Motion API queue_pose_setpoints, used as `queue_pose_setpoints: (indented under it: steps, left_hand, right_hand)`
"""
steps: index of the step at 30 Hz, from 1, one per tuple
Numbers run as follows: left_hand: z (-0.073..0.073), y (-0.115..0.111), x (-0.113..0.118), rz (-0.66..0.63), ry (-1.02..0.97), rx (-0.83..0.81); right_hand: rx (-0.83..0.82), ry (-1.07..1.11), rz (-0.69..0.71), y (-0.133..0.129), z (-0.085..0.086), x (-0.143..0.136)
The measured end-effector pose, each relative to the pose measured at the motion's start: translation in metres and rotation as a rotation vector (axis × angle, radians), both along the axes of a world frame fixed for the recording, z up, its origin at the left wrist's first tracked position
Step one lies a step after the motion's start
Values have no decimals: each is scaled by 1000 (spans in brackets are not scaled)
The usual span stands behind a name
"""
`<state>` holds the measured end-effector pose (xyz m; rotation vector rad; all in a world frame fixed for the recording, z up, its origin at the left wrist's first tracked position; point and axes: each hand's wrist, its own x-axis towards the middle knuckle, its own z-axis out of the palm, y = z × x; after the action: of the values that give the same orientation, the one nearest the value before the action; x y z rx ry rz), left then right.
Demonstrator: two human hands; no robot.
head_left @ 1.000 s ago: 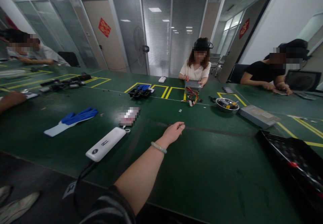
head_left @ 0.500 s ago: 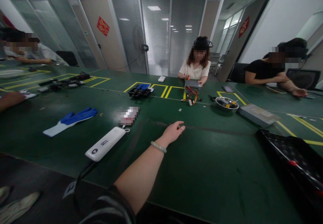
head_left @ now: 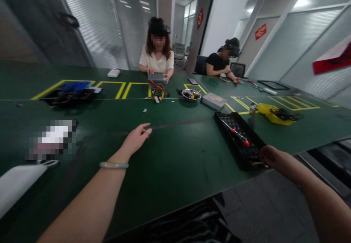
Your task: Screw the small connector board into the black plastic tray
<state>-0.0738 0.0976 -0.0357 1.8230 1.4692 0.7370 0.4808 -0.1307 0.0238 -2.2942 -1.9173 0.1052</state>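
Note:
My left hand (head_left: 137, 137) hovers over or rests on the green table (head_left: 175, 155), its fingers apart and nothing in them; a pale bangle (head_left: 113, 165) is round the wrist. At the near right end of a black tray (head_left: 238, 139) is my right hand (head_left: 274, 157), blurred, with its fingers hidden from view. Inside the tray lie red-and-black tools (head_left: 244, 140). Just beyond the tray sits a grey metal box (head_left: 214, 101), beside a steel bowl (head_left: 191, 95) with yellow and dark items.
Across the table a person (head_left: 157, 58) handles a metal unit (head_left: 157, 78) with coloured wires. A second person (head_left: 218, 64) sits further right. A yellow container (head_left: 274, 116) holds black cables. At left are a white power bank (head_left: 19, 184) and a black tray with blue gloves (head_left: 75, 86).
The view has turned to the right. My right hand has come into view at the black tray. My left hand remains open over the table.

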Motion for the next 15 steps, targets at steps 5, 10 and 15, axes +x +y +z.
queue_pose_setpoints:
  steps: [5,10,15]
  left_hand:
    - [-2,0,-2,17,35,6]
    - [-4,1,-4,17,56,11]
    - [-7,2,-5,2,43,17]
  right_hand:
    - [30,30,-49,7,-3,0]
    - [-97,13,84,7,3,-1]
    - [-173,-9,179,1,5,-3]
